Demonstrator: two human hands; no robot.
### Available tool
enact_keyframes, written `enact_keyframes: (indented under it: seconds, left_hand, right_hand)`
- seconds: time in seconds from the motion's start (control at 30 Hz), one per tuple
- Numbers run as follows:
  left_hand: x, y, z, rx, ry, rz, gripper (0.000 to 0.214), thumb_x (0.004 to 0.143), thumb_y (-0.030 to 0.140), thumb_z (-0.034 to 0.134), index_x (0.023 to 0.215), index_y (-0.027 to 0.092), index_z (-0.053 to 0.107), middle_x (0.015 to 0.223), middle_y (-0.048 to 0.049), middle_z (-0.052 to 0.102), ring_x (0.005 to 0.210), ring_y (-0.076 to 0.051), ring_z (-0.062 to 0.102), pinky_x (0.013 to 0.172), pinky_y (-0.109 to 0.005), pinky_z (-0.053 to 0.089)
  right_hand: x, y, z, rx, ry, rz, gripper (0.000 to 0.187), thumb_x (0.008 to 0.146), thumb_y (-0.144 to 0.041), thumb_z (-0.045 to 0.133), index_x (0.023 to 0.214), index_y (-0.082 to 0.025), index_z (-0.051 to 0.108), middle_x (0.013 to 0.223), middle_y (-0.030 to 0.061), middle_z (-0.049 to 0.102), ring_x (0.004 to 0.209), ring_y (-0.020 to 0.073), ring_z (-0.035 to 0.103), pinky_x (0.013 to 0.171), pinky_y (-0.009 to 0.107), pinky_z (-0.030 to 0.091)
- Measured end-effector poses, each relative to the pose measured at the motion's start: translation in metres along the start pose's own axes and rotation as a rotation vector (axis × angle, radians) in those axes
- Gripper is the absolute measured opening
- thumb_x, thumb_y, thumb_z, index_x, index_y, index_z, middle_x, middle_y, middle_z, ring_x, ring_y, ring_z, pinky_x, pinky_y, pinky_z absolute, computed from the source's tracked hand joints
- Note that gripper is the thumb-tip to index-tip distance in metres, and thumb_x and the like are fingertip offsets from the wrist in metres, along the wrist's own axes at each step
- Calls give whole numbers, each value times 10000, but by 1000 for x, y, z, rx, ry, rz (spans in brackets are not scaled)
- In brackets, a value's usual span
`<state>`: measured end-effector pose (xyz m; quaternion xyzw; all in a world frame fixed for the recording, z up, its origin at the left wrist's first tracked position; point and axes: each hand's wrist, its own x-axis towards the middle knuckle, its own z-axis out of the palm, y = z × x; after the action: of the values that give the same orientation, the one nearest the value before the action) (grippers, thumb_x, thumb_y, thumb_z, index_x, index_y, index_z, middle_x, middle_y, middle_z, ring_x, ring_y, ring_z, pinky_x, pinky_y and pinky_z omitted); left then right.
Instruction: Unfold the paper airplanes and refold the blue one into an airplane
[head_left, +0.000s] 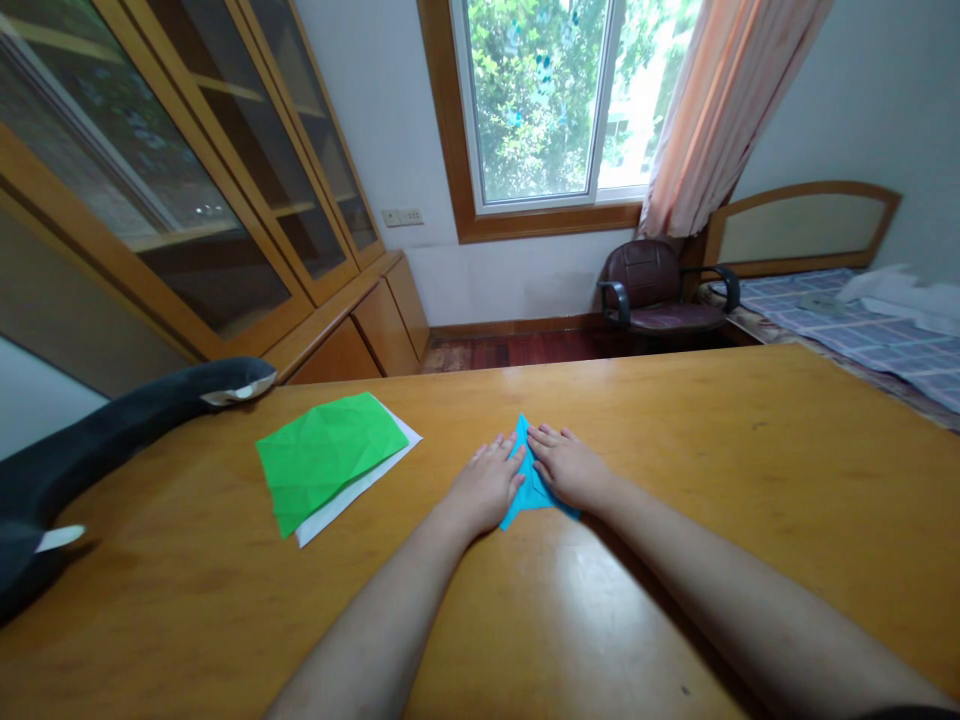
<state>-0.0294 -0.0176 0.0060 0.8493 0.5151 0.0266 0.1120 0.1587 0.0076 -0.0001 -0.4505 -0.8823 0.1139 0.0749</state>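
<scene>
A folded piece of blue paper (534, 494) lies on the wooden table (675, 450), its narrow point facing away from me and its wider end towards me. My left hand (491, 480) rests flat on its left side, fingers stretched out. On the right side, my right hand (568, 465) also lies flat with its fingers extended over the paper. Both hands cover parts of the blue paper, so its full outline is hidden.
Left of my hands lies a creased green sheet (330, 455) on top of a white sheet (360, 492). A dark curved object with white parts (112, 440) is at the table's left edge. Beyond the table are a glass-fronted cabinet (300, 290), an armchair (649, 285) and a bed (862, 310).
</scene>
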Motion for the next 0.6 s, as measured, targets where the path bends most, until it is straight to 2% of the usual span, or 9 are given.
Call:
enact_keyframes:
  seconds: [0.4, 0.6]
  left_hand:
    - [0, -2, 3, -11, -8, -1, 562, 960, 353, 390, 1489, 174, 328, 1573, -123, 250, 1435, -294, 267, 1164, -457, 246]
    - [1, -3, 6, -1, -2, -5, 564, 958, 368, 390, 1488, 181, 330, 1573, -116, 256, 1436, -292, 264, 1170, -455, 239]
  right_hand:
    - [0, 1, 2, 13, -26, -40, 552, 958, -327, 388, 1474, -132, 364, 1530, 145, 338, 1410, 306, 312, 1114, 552, 284]
    - [0, 1, 6, 47, 32, -52, 515, 932, -290, 446, 1426, -145, 442, 1497, 148, 405, 1385, 317, 351, 1100, 548, 300]
